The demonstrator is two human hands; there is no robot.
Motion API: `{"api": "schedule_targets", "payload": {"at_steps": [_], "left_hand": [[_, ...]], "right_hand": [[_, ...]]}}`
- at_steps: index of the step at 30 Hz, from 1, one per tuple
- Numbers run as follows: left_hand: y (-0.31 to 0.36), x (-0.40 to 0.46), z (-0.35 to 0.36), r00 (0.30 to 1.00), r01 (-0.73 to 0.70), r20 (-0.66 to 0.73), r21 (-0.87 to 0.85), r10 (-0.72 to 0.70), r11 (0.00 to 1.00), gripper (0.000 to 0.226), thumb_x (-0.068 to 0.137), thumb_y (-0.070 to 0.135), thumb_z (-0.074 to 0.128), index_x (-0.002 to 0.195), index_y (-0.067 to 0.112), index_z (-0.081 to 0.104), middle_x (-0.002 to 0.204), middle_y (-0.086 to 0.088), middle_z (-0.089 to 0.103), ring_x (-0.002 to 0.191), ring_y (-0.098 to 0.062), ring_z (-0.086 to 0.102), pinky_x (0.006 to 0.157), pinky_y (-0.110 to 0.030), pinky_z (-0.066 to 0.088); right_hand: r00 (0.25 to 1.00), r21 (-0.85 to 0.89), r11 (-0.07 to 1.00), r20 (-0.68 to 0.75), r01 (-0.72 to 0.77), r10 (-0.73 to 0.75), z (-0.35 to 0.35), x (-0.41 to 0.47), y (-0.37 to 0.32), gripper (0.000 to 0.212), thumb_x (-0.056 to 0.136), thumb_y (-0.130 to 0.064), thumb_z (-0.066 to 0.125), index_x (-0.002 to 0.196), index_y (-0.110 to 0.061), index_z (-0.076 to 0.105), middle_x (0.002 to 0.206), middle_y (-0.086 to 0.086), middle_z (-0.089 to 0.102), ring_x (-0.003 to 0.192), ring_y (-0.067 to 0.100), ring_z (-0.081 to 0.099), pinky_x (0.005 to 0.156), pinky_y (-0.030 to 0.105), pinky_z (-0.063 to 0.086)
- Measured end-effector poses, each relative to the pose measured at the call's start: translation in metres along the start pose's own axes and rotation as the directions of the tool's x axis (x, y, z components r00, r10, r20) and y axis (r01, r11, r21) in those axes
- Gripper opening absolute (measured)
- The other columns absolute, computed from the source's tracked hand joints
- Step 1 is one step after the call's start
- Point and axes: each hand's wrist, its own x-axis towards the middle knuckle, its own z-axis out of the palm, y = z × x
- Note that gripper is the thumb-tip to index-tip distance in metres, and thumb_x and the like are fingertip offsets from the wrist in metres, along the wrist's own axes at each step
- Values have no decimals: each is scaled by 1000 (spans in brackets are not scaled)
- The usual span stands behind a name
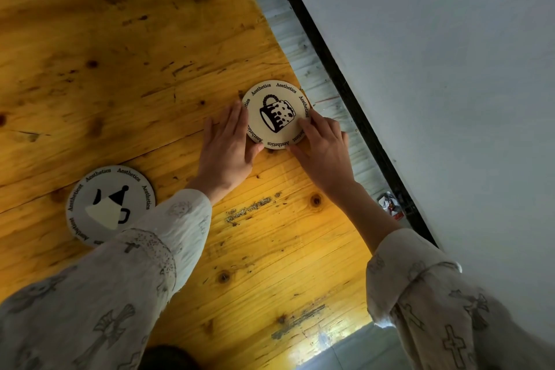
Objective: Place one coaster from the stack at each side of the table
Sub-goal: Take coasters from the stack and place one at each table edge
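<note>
Near, at 8 o'clock on table (120,54), pot coaster (90,198), flat. Farther, by table's 3 o'clock edge, mug coaster (274,114), flat. Against its 9, left hand (226,147), fingers straight, pressed together; at its 4, right hand (324,150), fingertips resting on rim.

A small red-and-white packet (389,204) lies near the grey wall (450,69)

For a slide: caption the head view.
Left hand and right hand touch a mug-print coaster near the table edge.
</note>
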Motion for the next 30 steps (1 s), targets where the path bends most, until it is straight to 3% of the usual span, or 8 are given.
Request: {"api": "schedule_targets", "payload": {"at_steps": [12, 17, 21, 25, 28, 30], "left_hand": [[4, 6, -4, 993, 41, 104, 70, -48, 997, 71, 91, 44, 34, 143, 10, -1, 156, -8, -5, 144, -21, -5, 117, -47, 1], [2, -2, -18, 974, 75, 213, -4, -73, 997, 76, 90, 44, 38, 143, 14, -8, 156, -8, -12, 143, -25, -10, 118, -46, 1], [-8, -52, -35, 960, 132, 260, -99, -102, 986, 72, 90, 37, 43, 144, 17, -2, 156, -11, -7, 143, -27, -4, 118, -46, 9], [-17, -127, -60, 962, 214, 228, -277, -152, 937, 62, 92, 24, 44, 143, 11, 12, 155, -13, 11, 143, -26, 11, 116, -37, 15], [-28, -182, -91, 969, 248, 117, -379, -219, 892, 54, 91, 18, 47, 139, 4, 26, 147, -17, 31, 136, -29, 30, 112, -38, 24], [-41, -220, -113, 949, 307, 73, -453, -308, 837, 50, 91, 16, 48, 137, 5, 31, 144, -17, 36, 133, -30, 33, 110, -41, 25]], "right_hand": [[999, -60, 998, 23, -26, 28, 1, -4, -5, 58, 89, -41, 51, 139, -16, 34, 152, 9, 30, 134, 29, 32, 104, 46, 32], [990, 14, 999, 131, -46, 44, -9, -21, -13, 64, 92, -34, 50, 145, -16, 20, 157, 13, 12, 144, 30, 17, 113, 46, 26], [955, 53, 993, 285, -106, 87, -22, -55, -35, 60, 93, -27, 51, 144, -15, 23, 158, 12, 11, 145, 29, 9, 118, 49, 19], [937, 176, 975, 342, -133, 66, -40, -89, -78, 51, 95, -27, 47, 141, -13, 31, 152, 13, 30, 139, 29, 29, 112, 47, 30], [924, 284, 952, 383, -116, -2, -50, -110, -123, 46, 95, -25, 48, 138, -10, 38, 140, 16, 47, 128, 30, 45, 104, 42, 38], [910, 354, 926, 413, -129, -31, -55, -123, -158, 42, 94, -24, 50, 133, -10, 44, 132, 16, 56, 119, 30, 54, 99, 40, 44]]}}
